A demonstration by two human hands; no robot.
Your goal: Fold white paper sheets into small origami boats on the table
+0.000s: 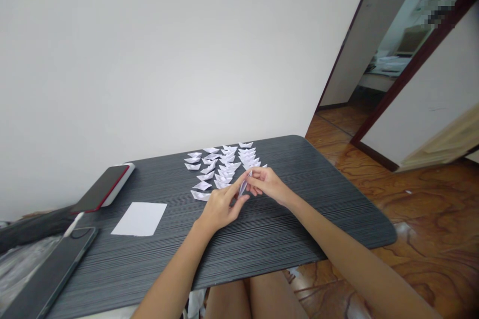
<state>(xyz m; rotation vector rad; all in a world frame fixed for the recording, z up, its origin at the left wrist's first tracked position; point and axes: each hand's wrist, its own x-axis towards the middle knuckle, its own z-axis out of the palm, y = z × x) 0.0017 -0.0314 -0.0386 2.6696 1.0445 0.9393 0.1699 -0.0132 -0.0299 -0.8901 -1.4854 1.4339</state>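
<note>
Between my two hands is a small folded white paper boat (243,188), held on a slant above the dark table (299,239). My left hand (223,205) grips it from the left, with fingers along its far side and the thumb near its lower end. From the right, my right hand (266,183) pinches its upper part with thumb and fingertips, the other fingers curled. Just beyond the hands, several finished white paper boats (226,163) stand in rough columns; my hands partly hide the nearest ones.
Square sheets of white paper (139,219) lie on the table's left. A phone or tablet with a red edge (103,188) rests at the far left, near a second dark phone (56,274) and a white cable (74,224). A white wall (168,60) stands behind the table.
</note>
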